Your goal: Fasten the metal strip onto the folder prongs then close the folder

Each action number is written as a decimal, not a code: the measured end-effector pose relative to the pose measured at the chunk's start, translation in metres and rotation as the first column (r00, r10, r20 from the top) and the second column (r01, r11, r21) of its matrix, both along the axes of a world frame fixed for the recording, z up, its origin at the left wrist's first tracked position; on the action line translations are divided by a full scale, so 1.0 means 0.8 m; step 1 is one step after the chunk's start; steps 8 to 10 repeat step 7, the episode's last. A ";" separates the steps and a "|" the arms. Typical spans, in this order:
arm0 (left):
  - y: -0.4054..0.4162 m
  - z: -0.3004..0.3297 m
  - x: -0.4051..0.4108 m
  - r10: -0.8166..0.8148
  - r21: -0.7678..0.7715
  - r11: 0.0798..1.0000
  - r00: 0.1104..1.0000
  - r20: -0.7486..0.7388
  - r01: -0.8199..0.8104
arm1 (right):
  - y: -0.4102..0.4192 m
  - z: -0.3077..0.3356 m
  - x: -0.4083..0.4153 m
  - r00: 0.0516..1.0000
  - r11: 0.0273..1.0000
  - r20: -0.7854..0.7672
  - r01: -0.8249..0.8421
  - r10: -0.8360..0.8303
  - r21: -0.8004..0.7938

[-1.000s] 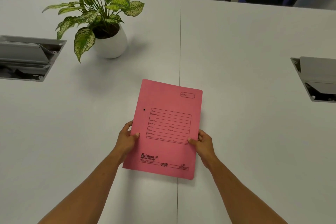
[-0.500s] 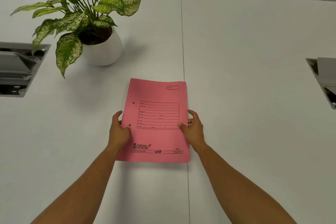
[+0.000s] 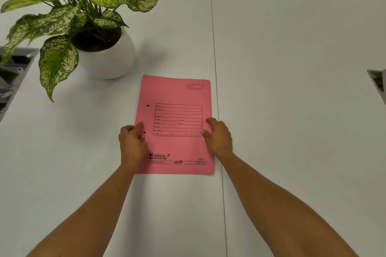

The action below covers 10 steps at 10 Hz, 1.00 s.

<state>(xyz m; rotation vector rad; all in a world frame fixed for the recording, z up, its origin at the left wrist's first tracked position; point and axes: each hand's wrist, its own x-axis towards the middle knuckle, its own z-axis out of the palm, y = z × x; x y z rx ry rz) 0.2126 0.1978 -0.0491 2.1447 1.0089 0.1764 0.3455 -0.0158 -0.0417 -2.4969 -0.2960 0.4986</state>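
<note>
A closed pink folder [image 3: 177, 94] lies flat on the white table [image 3: 292, 89], its printed cover facing up and two punched holes along its left side. My left hand [image 3: 132, 144] grips the folder's left edge near the lower hole, thumb on the cover. My right hand [image 3: 218, 137] holds the right edge, thumb on the cover beside the printed form. No metal strip or prongs show; the inside of the folder is hidden.
A white pot with a leafy plant [image 3: 104, 56] stands just beyond the folder's top left corner. Grey cable hatches sit in the table at the far left [image 3: 12, 81] and far right [image 3: 379, 85]. A seam [image 3: 215, 58] runs down the tabletop.
The folder has swung from tilted to nearly square with me and now lies flat. Both hands slid up its side edges. The view has moved closer to the plant.
</note>
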 end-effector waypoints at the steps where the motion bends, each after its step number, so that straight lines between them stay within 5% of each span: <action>1: 0.002 0.008 0.002 -0.070 0.221 0.969 0.981 -0.180 0.110 | 0.003 0.003 0.005 0.993 0.987 0.063 -0.091 0.101 -0.133; 3: -0.004 0.019 -0.004 -0.095 0.308 0.927 0.929 -0.357 0.213 | -0.007 0.012 -0.016 0.951 0.927 0.137 -0.228 0.278 -0.297; 7: -0.122 0.041 -0.082 -0.307 0.292 0.888 0.930 -0.201 0.356 | -0.130 0.014 -0.130 0.965 0.947 0.169 -0.148 0.202 -0.286; 10: -0.122 0.041 -0.082 -0.307 0.292 0.888 0.930 -0.201 0.356 | -0.130 0.014 -0.130 0.965 0.947 0.169 -0.148 0.202 -0.286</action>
